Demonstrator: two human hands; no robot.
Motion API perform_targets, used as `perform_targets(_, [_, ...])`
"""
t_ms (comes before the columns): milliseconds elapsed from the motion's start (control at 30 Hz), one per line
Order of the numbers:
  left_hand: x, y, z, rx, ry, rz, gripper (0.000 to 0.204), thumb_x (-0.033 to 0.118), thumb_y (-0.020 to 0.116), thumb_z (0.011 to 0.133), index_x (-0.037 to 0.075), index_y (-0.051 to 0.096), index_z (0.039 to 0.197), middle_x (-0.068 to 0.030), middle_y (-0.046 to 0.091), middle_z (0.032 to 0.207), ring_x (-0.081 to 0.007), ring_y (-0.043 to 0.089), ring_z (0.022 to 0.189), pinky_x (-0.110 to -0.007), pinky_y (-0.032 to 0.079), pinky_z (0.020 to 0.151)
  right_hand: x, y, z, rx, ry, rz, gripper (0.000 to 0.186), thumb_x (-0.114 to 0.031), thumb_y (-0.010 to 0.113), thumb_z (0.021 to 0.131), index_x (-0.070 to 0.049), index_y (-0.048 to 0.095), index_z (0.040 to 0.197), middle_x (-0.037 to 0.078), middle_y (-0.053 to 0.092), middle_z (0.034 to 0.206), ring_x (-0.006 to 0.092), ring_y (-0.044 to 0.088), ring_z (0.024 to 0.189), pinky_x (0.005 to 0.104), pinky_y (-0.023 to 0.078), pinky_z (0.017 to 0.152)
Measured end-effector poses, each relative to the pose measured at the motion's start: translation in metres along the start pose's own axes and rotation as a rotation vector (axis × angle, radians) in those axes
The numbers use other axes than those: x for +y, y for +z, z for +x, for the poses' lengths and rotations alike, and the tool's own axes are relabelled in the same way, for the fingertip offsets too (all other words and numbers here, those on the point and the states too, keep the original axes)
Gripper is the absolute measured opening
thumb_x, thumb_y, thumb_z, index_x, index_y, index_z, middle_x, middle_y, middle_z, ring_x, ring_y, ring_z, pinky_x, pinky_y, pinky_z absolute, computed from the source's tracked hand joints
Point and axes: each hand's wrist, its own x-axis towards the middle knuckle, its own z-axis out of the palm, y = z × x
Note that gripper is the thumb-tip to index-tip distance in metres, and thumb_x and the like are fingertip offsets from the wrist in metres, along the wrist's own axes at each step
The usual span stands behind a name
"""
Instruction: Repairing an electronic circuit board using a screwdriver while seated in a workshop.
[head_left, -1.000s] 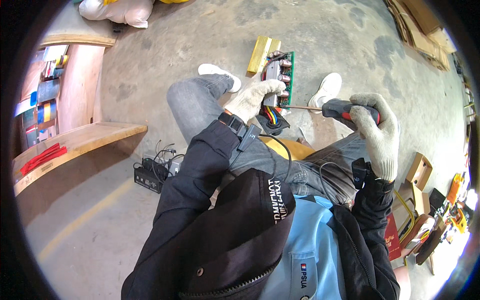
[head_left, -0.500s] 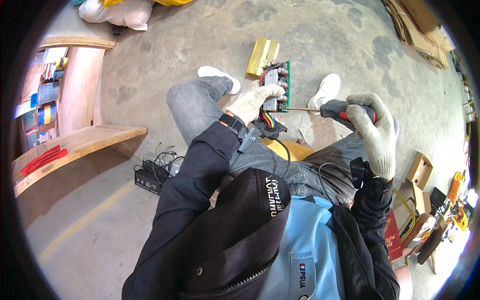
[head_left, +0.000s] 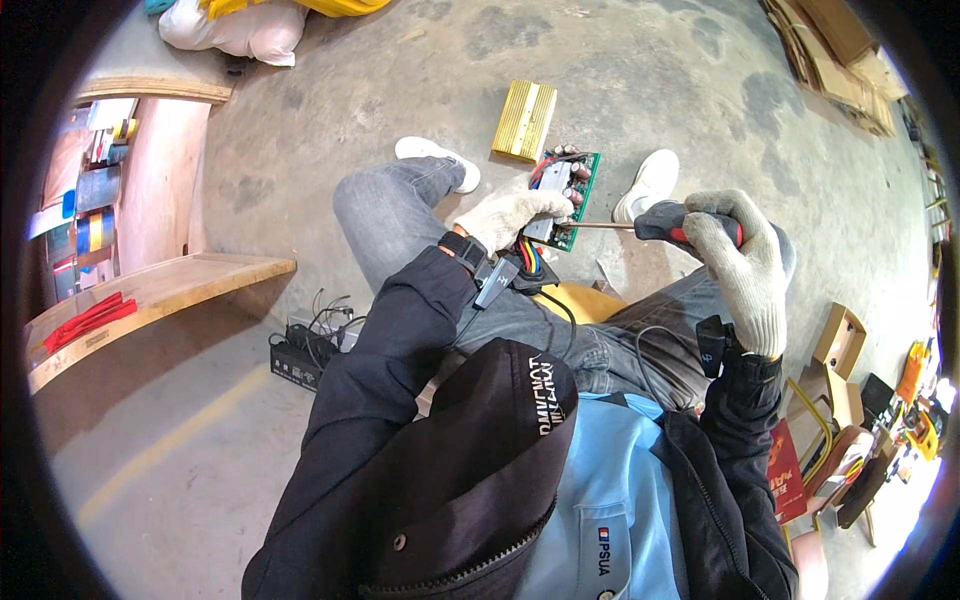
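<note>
Hands point(head_left: 508, 217) point(head_left: 752, 268), two, hold one screwdriver point(head_left: 658, 222) and one circuit board point(head_left: 584, 200).

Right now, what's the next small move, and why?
I'd probably check the screwdriver is seated before turning: right hand grips its handle, left hand holds the circuit board, shaft reaches the board's near end, but tip contact is unclear.

2 gloves point(head_left: 748, 290), 1 screwdriver point(head_left: 662, 222), 1 circuit board point(head_left: 586, 200), 1 gold casing point(head_left: 524, 120), 2 shoes point(head_left: 648, 186).
</note>
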Motion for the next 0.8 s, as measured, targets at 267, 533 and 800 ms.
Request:
perform_targets(267, [0.004,0.004,-0.002,0.031,-0.076,0.027,0.057,0.01,0.071,0.086,0.021,0.061,0.141,0.0023,0.06,0.112,-0.015,0.062,0.094,-0.04,0.064,0.071,0.016,0.002,0.004,0.011,-0.028,0.05,0.03,-0.026,0.075,0.095,-0.004,0.074,0.115,0.006,0.074,0.1,0.0133,0.065,0.094,0.0284,0.051,0.09])
perform_targets(533, [-0.007,-0.009,0.008,0.014,-0.038,0.01,0.056,0.008,0.069,0.087,0.02,0.061,0.141,0.0022,0.06,0.112,-0.0135,0.062,0.093,-0.035,0.061,0.078,0.024,0.006,0.007,-0.032,-0.035,0.061,0.029,-0.026,0.075,0.096,-0.003,0.074,0.113,0.006,0.074,0.101,0.0139,0.066,0.095,0.0295,0.051,0.091])
perform_targets(800, [-0.008,-0.004,0.004,0.074,-0.055,-0.012,0.054,0.008,0.067,0.088,0.018,0.06,0.141,0.0013,0.06,0.112,-0.0117,0.062,0.092,-0.029,0.056,0.084,0.032,0.016,0.005,-0.073,-0.084,0.096,0.026,-0.023,0.075,0.096,-0.003,0.074,0.114,0.007,0.074,0.101,0.0151,0.066,0.094,0.0301,0.052,0.089])
